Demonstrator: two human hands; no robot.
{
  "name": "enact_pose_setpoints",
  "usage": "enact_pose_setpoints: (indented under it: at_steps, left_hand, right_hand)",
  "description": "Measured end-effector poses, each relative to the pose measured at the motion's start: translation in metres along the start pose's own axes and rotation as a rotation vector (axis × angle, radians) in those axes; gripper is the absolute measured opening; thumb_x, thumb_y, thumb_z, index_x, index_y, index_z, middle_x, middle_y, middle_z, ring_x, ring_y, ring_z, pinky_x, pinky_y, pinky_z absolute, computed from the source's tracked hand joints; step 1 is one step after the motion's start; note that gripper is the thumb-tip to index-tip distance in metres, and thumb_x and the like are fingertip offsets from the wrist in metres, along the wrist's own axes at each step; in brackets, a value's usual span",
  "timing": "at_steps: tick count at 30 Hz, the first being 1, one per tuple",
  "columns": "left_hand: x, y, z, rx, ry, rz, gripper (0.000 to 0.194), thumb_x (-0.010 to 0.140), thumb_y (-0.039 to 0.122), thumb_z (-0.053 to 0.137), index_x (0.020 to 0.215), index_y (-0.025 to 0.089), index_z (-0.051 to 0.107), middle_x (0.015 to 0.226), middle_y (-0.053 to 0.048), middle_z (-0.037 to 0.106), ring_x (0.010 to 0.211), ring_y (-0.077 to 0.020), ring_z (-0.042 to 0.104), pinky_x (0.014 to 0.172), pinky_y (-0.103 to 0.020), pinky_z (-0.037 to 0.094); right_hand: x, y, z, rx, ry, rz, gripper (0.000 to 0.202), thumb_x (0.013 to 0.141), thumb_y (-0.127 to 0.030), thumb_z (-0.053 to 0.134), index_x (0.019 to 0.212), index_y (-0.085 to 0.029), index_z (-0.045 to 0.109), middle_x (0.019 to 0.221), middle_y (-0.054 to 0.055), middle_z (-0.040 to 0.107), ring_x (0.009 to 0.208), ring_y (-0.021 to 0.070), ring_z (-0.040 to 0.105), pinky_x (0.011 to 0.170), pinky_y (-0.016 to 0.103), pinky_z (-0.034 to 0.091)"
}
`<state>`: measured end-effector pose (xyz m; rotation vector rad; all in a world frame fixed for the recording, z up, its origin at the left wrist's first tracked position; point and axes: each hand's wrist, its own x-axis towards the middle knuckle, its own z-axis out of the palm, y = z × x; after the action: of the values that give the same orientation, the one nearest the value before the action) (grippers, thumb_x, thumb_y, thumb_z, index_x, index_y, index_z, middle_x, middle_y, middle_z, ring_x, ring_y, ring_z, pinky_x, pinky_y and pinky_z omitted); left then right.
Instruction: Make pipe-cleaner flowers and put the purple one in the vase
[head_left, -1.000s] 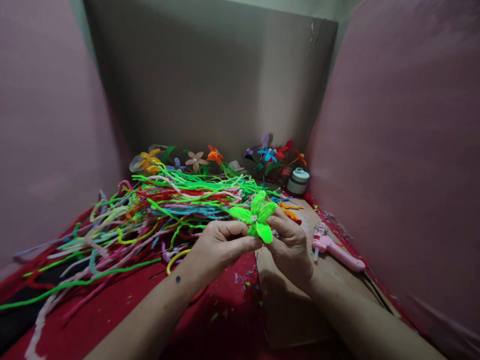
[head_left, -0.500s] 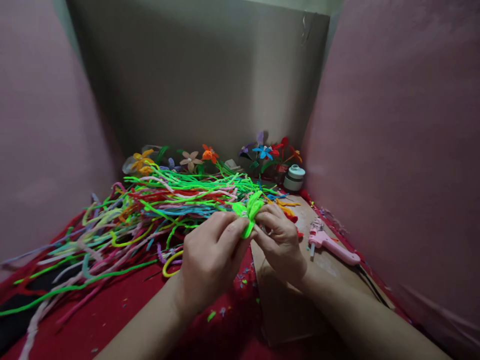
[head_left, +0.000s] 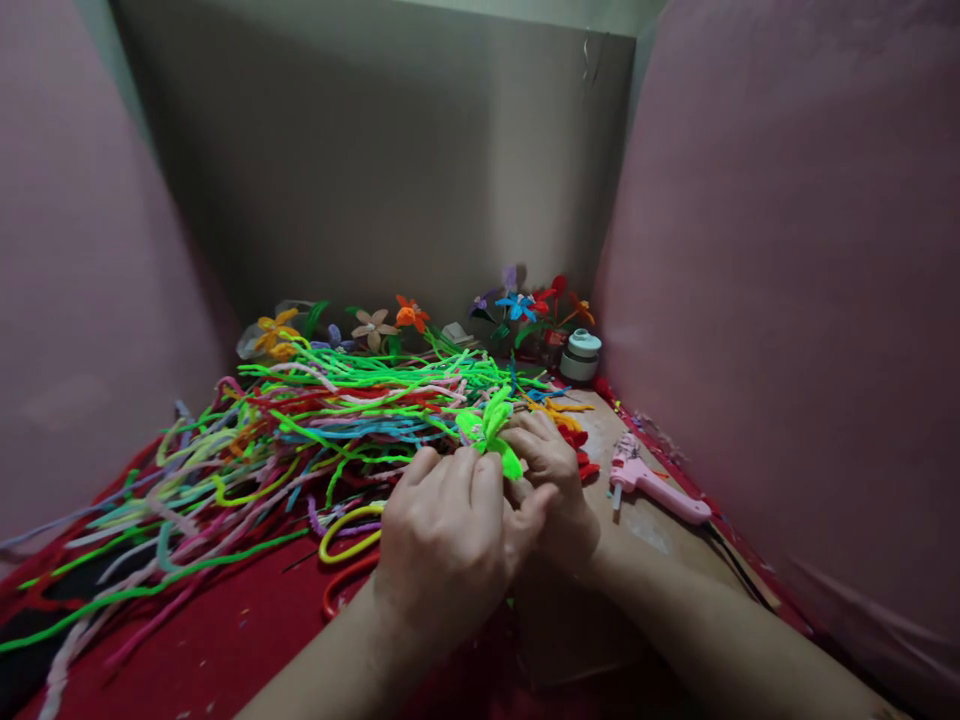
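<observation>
A bright green fuzzy flower (head_left: pixel 489 430) with several petals stands just above my two hands, near the middle of the view. My left hand (head_left: pixel 454 525) is closed below the flower, its back toward the camera, its thumb reaching over to the right. Behind and to the right, my right hand (head_left: pixel 551 480) has its fingers curled against the flower's right side. The two hands touch. What lies between the left fingertips is hidden by the hand.
Many coloured fuzzy stems (head_left: pixel 360 400) spread across the left and middle of the red cloth (head_left: pixel 225 630). Yellow-handled scissors (head_left: pixel 349 533) lie left of my hands. A pink glue gun (head_left: pixel 652 485) rests on brown board at right. Finished flowers (head_left: pixel 517 305) and a pale jar (head_left: pixel 581 352) stand behind.
My left hand has turned over and shifted right beneath the flower, its thumb now over my right hand. The flower has opened toward the camera. The view has shifted slightly, and red loops show beside the yellow.
</observation>
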<state>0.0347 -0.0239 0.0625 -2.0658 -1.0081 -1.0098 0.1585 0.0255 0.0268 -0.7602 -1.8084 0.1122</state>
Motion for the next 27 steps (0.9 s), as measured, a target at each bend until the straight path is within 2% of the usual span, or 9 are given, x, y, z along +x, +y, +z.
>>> enact_pose_setpoints:
  at_steps: [3, 5, 7, 11, 14, 17, 21, 24, 27]
  left_hand:
    - [0.002, -0.014, -0.008, -0.225, -0.014, -0.106, 0.014, 0.082, 0.027, 0.056, 0.081, 0.014, 0.061, 0.066, -0.003, 0.062, 0.062, -0.0162, 0.055, 0.062, -0.032, 0.04]
    - [0.008, -0.029, -0.013, -0.368, -0.004, -0.315, 0.009, 0.082, 0.025, 0.056, 0.085, 0.018, 0.061, 0.079, -0.003, 0.064, 0.073, -0.0164, 0.058, 0.068, -0.031, 0.043]
    - [0.014, -0.042, -0.016, -0.541, -0.057, -0.452, 0.016, 0.079, 0.029, 0.06, 0.094, 0.022, 0.064, 0.089, -0.003, 0.064, 0.083, -0.0177, 0.058, 0.071, -0.03, 0.046]
    - [0.023, -0.061, -0.015, -0.862, -0.283, -0.576, 0.023, 0.075, 0.032, 0.064, 0.095, 0.022, 0.069, 0.11, -0.008, 0.062, 0.102, -0.0236, 0.056, 0.075, -0.032, 0.049]
    - [0.022, -0.067, -0.01, -1.018, -0.42, -0.642, 0.014, 0.073, 0.032, 0.066, 0.075, 0.019, 0.072, 0.11, -0.009, 0.062, 0.108, -0.0257, 0.053, 0.079, -0.033, 0.048]
    - [0.019, -0.067, -0.001, -1.204, -0.502, -0.811, 0.016, 0.071, 0.03, 0.067, 0.062, 0.016, 0.069, 0.098, -0.008, 0.065, 0.093, -0.0224, 0.059, 0.071, -0.03, 0.048]
    - [0.015, -0.065, 0.007, -1.487, -0.632, -1.042, 0.011, 0.067, 0.024, 0.07, 0.071, 0.014, 0.069, 0.073, -0.004, 0.064, 0.062, -0.013, 0.057, 0.056, -0.024, 0.045]
    - [0.011, -0.065, 0.008, -1.497, -0.574, -1.101, 0.018, 0.069, 0.032, 0.07, 0.072, 0.014, 0.067, 0.062, -0.001, 0.06, 0.052, -0.0092, 0.052, 0.051, -0.022, 0.041]
    - [0.007, -0.07, 0.005, -1.489, -0.481, -1.058, 0.028, 0.073, 0.041, 0.065, 0.069, 0.014, 0.065, 0.068, -0.003, 0.062, 0.058, -0.011, 0.055, 0.057, -0.023, 0.044]
  right_hand:
    - [0.004, 0.003, -0.002, 0.076, -0.051, -0.017, 0.016, 0.082, -0.016, 0.049, 0.068, -0.019, 0.055, 0.069, 0.002, 0.051, 0.07, 0.0171, 0.045, 0.067, 0.033, 0.039]
    - [0.006, 0.003, -0.003, 0.129, -0.112, -0.033, 0.018, 0.082, -0.017, 0.05, 0.065, -0.019, 0.056, 0.067, 0.001, 0.049, 0.068, 0.016, 0.045, 0.066, 0.033, 0.039]
    - [0.007, 0.003, -0.003, 0.184, -0.188, -0.043, 0.021, 0.082, -0.017, 0.051, 0.062, -0.019, 0.054, 0.067, 0.001, 0.049, 0.069, 0.0154, 0.045, 0.067, 0.032, 0.04]
    - [0.009, 0.001, -0.005, 0.275, -0.314, -0.068, 0.024, 0.082, -0.016, 0.05, 0.058, -0.019, 0.053, 0.069, 0.001, 0.05, 0.072, 0.0153, 0.047, 0.072, 0.034, 0.042]
    - [0.01, -0.002, -0.005, 0.322, -0.369, -0.087, 0.022, 0.081, -0.015, 0.05, 0.06, -0.02, 0.055, 0.07, 0.001, 0.05, 0.073, 0.0153, 0.048, 0.075, 0.036, 0.044]
    - [0.009, -0.006, -0.007, 0.366, -0.413, -0.123, 0.022, 0.081, -0.013, 0.049, 0.061, -0.019, 0.054, 0.072, 0.002, 0.051, 0.075, 0.0154, 0.05, 0.076, 0.036, 0.045]
    - [0.008, -0.01, -0.008, 0.391, -0.448, -0.136, 0.021, 0.082, -0.014, 0.049, 0.063, -0.02, 0.055, 0.078, 0.003, 0.056, 0.084, 0.0162, 0.052, 0.088, 0.039, 0.043]
    - [0.009, -0.009, -0.01, 0.414, -0.449, -0.084, 0.022, 0.082, -0.016, 0.049, 0.063, -0.021, 0.058, 0.076, 0.003, 0.056, 0.081, 0.0166, 0.053, 0.083, 0.039, 0.046]
    - [0.01, -0.007, -0.011, 0.491, -0.431, -0.007, 0.022, 0.084, -0.019, 0.05, 0.065, -0.021, 0.061, 0.08, 0.003, 0.06, 0.084, 0.017, 0.056, 0.079, 0.037, 0.047]
